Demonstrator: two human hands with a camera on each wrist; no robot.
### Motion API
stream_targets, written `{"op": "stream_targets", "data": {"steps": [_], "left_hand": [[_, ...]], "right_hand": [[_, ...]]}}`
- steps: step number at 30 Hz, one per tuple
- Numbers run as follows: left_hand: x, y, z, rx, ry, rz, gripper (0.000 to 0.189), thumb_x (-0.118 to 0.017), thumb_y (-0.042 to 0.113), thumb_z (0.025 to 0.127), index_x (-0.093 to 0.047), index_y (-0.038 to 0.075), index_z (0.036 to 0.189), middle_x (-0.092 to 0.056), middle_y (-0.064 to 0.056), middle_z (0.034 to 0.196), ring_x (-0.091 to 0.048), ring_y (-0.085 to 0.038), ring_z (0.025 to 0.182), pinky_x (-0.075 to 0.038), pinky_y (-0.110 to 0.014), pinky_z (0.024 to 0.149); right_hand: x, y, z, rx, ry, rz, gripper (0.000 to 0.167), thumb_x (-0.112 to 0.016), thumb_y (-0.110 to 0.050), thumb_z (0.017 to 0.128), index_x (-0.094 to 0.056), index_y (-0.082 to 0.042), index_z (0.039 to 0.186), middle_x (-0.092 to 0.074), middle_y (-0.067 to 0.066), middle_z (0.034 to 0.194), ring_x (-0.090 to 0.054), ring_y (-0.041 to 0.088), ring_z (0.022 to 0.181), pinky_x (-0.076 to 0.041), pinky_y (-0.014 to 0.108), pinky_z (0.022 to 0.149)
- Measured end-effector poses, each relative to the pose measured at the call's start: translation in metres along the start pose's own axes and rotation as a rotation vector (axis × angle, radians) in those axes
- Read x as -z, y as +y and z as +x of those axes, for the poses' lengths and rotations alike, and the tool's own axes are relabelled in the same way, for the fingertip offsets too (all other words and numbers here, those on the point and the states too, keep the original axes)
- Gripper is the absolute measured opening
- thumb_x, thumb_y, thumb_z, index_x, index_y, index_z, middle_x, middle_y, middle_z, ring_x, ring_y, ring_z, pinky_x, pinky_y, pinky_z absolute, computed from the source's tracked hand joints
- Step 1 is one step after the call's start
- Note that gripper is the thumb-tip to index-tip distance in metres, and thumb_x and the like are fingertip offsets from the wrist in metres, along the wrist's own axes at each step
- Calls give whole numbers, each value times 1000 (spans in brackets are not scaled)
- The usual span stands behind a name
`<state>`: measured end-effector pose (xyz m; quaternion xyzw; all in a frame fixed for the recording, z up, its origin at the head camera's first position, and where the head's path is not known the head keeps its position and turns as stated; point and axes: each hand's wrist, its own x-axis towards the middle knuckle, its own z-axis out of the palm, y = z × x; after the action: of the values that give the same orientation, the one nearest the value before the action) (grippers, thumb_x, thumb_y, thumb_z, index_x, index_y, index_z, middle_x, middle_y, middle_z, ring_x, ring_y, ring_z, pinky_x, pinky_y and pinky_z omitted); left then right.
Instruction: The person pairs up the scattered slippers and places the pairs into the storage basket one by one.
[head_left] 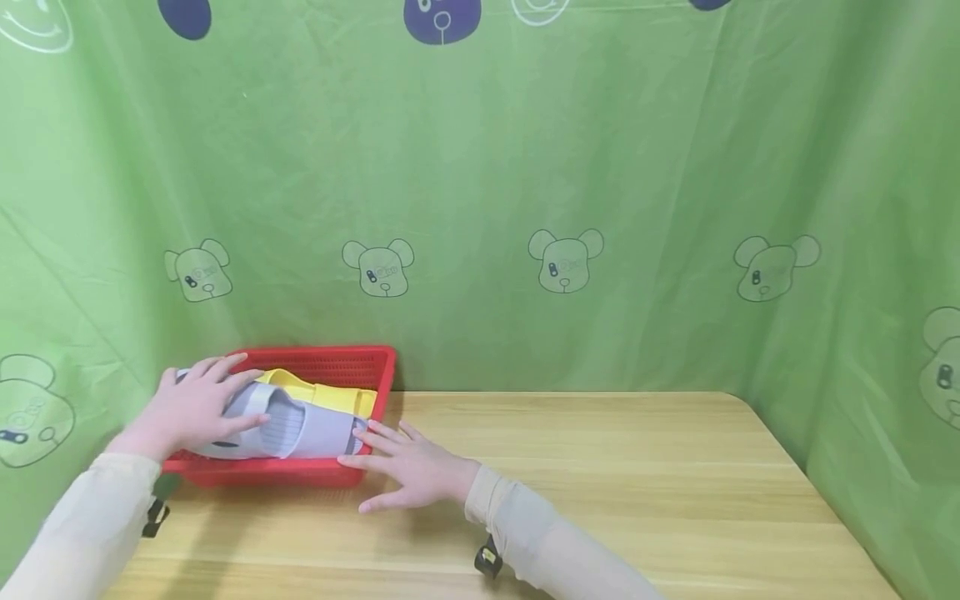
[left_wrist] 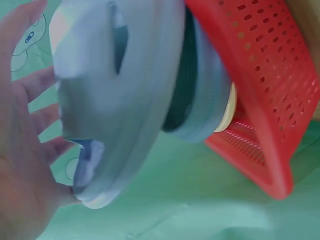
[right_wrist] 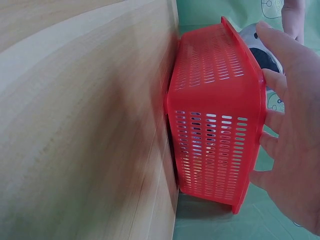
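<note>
A grey-white slipper (head_left: 300, 421) lies on top in the red basket (head_left: 262, 473), its ribbed inner sole showing through the strap opening. Behind it in the basket is a yellow slipper (head_left: 341, 398). My left hand (head_left: 198, 408) is over the slipper's left end, fingers spread and fairly straight. In the left wrist view its fingertips are right at the edge of the slipper (left_wrist: 115, 100), with another bluish slipper (left_wrist: 212, 90) beneath. At the basket's right end, my right hand (head_left: 420, 467) has its fingers extended, with fingertips along the basket rim (right_wrist: 261, 95).
The basket stands at the left of the wooden table (head_left: 600, 467). A green curtain (head_left: 480, 167) printed with bear heads hangs behind and along both sides. Black straps (head_left: 489, 557) are at my wrists.
</note>
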<state>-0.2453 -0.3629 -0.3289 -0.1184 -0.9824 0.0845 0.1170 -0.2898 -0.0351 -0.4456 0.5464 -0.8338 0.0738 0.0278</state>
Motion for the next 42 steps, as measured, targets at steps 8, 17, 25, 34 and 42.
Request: {"op": "stream_targets", "data": {"steps": [8,17,25,34,42], "left_hand": [[-7,3,1,40,93,-3,72,-59,68,82,-56,20,135,-41,-17,150,-41,-42,128,-33,-70,90],[-30,0,-1,79,200,-5,67,-62,64,81,-59,17,130,-46,-17,146,-44,-41,123,-32,-67,87],[-40,-5,1,109,222,-5,66,-58,67,82,-60,19,128,-46,-16,145,-45,-40,122,-31,-67,86],[-49,-13,3,132,207,-40,68,-56,67,84,-59,17,130,-45,-17,147,-44,-40,123,-30,-67,86],[-52,-16,1,143,214,-70,67,-57,65,84,-58,17,130,-47,-18,145,-43,-40,122,-28,-66,86]], "right_hand": [[0,2,1,-2,-2,5,71,-39,-71,91,-11,-48,152,-1,-5,166,5,18,153,-15,61,119],[-5,3,0,-1,0,14,71,-40,-71,91,-7,-51,151,-1,-6,166,5,17,153,-16,62,119],[-3,1,-1,-3,5,15,71,-42,-70,91,-11,-49,152,-2,-5,166,4,17,153,-17,61,119],[-3,1,0,-6,5,0,71,-41,-70,91,-9,-49,152,-2,-4,166,5,17,153,-16,60,119],[-3,1,1,-8,3,-1,71,-41,-70,91,-9,-49,152,-3,-4,166,6,17,153,-15,59,120]]}}
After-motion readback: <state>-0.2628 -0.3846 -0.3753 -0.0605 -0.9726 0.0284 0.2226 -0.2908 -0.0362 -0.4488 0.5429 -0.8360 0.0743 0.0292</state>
